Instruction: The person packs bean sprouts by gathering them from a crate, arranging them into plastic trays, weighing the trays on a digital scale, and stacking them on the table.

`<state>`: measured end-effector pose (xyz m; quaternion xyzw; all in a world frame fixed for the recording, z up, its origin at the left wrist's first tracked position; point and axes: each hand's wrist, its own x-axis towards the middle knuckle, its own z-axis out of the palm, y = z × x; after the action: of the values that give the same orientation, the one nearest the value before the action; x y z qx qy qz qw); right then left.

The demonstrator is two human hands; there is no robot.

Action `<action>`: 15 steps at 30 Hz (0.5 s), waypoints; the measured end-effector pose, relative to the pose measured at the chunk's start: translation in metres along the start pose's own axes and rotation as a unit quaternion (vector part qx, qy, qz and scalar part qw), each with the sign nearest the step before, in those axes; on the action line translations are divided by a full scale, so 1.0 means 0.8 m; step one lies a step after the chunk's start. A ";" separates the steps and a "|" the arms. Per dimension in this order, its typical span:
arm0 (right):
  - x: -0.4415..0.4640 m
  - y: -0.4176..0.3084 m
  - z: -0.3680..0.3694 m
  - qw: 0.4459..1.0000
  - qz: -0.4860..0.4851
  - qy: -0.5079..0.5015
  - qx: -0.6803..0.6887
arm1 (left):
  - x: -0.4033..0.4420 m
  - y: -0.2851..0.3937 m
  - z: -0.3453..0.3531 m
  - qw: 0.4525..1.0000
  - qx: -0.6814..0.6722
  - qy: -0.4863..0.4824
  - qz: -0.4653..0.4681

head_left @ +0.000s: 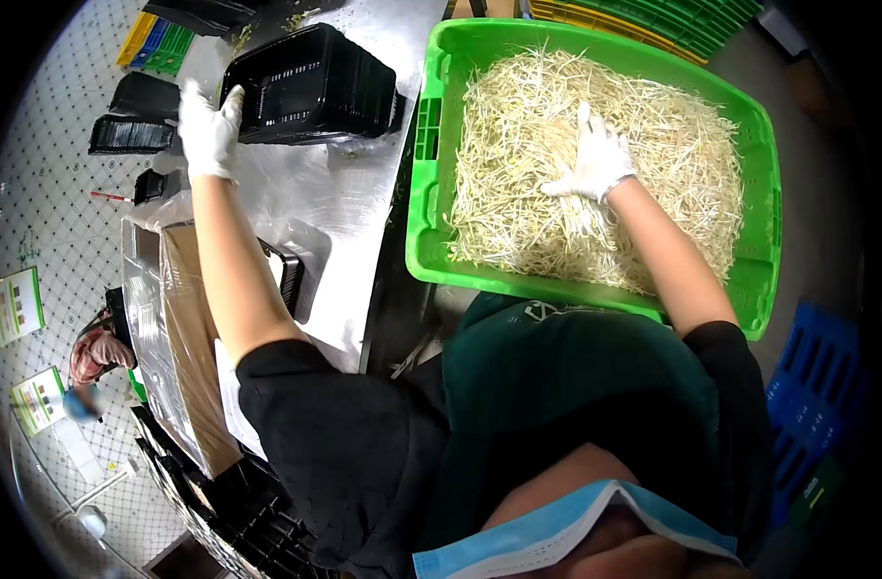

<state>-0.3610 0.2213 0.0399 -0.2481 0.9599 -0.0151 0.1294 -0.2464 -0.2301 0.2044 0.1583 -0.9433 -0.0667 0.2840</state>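
White sprouts (537, 154) directly beneath the right grip (597, 159)

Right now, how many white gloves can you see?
2: one on the left hand, by the stacked black trays; one on the right hand, on the bean sprouts in the green tub. More could be hidden.

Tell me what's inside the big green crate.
A broad heap of pale bean sprouts lies in the green crate, with the gloved right hand over them. Whatever lies beneath the heap's surface or under the palm is covered and cannot be seen.
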 end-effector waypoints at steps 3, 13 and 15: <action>-0.008 -0.029 -0.021 0.997 0.034 -0.049 -0.040 | -0.002 -0.080 0.038 0.868 -0.384 -0.140 -0.280; 0.008 0.116 0.004 0.907 -0.121 0.044 0.400 | -0.019 -0.019 -0.032 0.967 0.062 0.082 -0.234; 0.007 0.070 -0.053 0.945 -0.145 -0.007 0.294 | -0.020 -0.029 -0.060 0.959 -0.119 0.088 -0.243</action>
<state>-0.4034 0.2664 0.0745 -0.3353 0.8657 -0.3133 0.2000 -0.2012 -0.2483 0.2311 0.3526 -0.8329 -0.2313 0.3584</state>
